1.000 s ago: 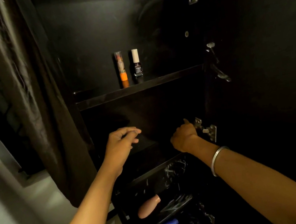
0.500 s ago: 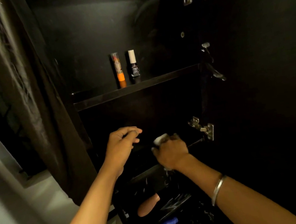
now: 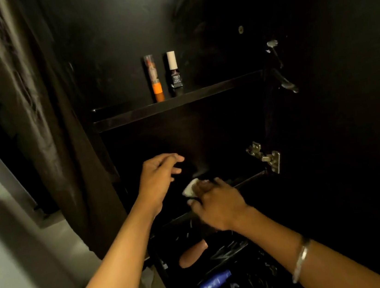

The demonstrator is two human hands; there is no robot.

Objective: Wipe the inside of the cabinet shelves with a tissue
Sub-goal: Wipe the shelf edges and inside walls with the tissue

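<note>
A: Where is the tissue?

B: Centre of the frame, a little below the middle — a small white wad on the middle shelf, under the fingers of the right hand. The hand presses it down onto the board; the fingers lie over it rather than round it, as far as I can tell in this light.

A: And the left hand?

B: Just left of the tissue and slightly higher, reaching into the same compartment with nothing in it, fingers loosely spread.

A: How much of the job is done?

B: Hard to judge — the cabinet is black and dim, so no wiped patch shows. I would say the middle shelf is being wiped now. The top shelf, upper centre, has an orange tube and a small bottle standing on it, so it looks untouched. The bottom compartment, lower centre, holds a blue bottle, a pink thing and a tangle of dark cables.

A: So most is left?

B: Probably: two levels to go, each with things to shift first.
</note>
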